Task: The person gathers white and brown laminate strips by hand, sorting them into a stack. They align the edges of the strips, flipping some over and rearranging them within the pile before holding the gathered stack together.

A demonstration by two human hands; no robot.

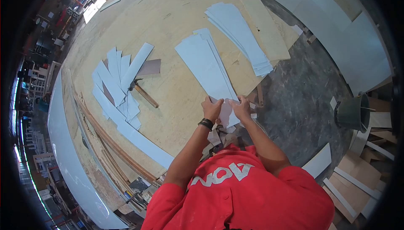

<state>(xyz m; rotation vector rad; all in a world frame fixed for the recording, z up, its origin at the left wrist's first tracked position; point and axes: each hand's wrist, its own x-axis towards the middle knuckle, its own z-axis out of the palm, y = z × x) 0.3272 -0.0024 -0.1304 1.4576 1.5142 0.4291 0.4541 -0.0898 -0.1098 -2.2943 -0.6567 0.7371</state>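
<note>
My left hand (211, 108) and my right hand (241, 108) grip the near end of a white strip (224, 93) at the table edge, fingers close together on either side. The strip lies with a stack of long white strips (198, 55) reaching away from me. A second white stack (240, 32) rests to its right. Fanned white strips (113, 70) lie on the left, with a grey-brown piece (150, 67) beside them. Near these, a hammer (145, 93) with a wooden handle lies on the table (168, 120).
Long wooden strips (105, 139) run along the left edge. A pale board (265, 28) lies at the far right of the table. On the floor to the right are a dark bucket (353, 112), white sheets (336, 28) and offcuts (357, 175).
</note>
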